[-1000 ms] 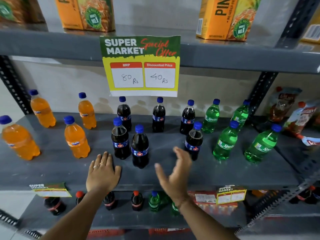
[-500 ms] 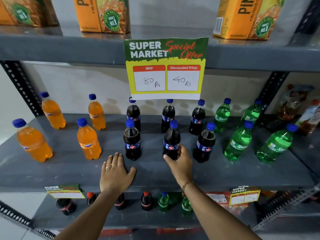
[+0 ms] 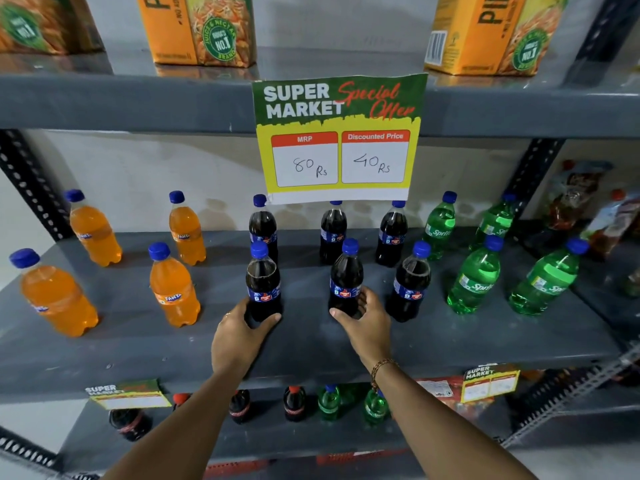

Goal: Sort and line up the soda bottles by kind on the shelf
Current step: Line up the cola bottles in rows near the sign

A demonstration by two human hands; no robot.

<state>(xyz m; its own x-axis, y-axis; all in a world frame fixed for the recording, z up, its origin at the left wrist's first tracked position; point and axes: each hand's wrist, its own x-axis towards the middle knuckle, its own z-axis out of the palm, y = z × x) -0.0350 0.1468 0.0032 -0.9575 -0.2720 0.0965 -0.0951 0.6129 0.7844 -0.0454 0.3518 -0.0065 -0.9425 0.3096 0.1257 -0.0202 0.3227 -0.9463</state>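
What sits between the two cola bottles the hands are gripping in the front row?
Nothing: bare grey shelf separates the left hand's cola bottle from the right hand's cola bottle, per the head view.

On the middle shelf (image 3: 311,344), the Fanta bottles (image 3: 175,289) stand at the left, the cola bottles (image 3: 410,282) in the middle and the Sprite bottles (image 3: 474,277) at the right, each kind in a back and a front row. A price sign (image 3: 339,140) hangs above the colas. Juice cartons (image 3: 201,29) sit on the shelf overhead; more bottles (image 3: 294,403) stand on the one below.
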